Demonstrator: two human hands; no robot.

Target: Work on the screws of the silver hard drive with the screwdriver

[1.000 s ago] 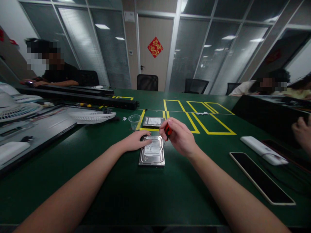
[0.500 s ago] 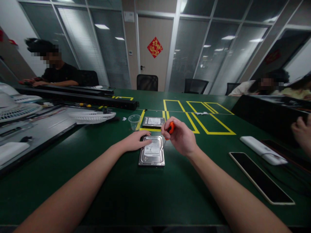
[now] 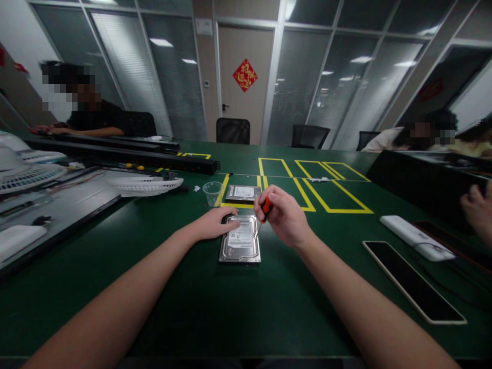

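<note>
Right hand closed snugly round the handle of a red-and-black screwdriver, shaft slanting down to the right edge of the near hard drive. That drive lies flat, label up, on the green table. Judgement on technique: bring the shaft upright, press before turning, turn slowly; a slant like this could let the tip slip. Firm weight from the other hand should stop the drive swivelling.

Grip: no slack between fingers and handle. Whether the tip sits in a screw, cannot tell (too small from here). Left hand spread, thumb well apart from the fingers, thumb laid over the label, fingers at the drive's far left corner; it touches the drive only.

Right of the drive, well apart: a dark-screened phone, then a white bar-shaped device beyond it. Past the drive's far edge: a second drive, yellow tape lines near it, and, off its left side, a clear plastic cup. Farther left, a long black bar; behind it, a seated co-worker. Farthest, straight beyond the drive: a door with a red diamond sign.
</note>
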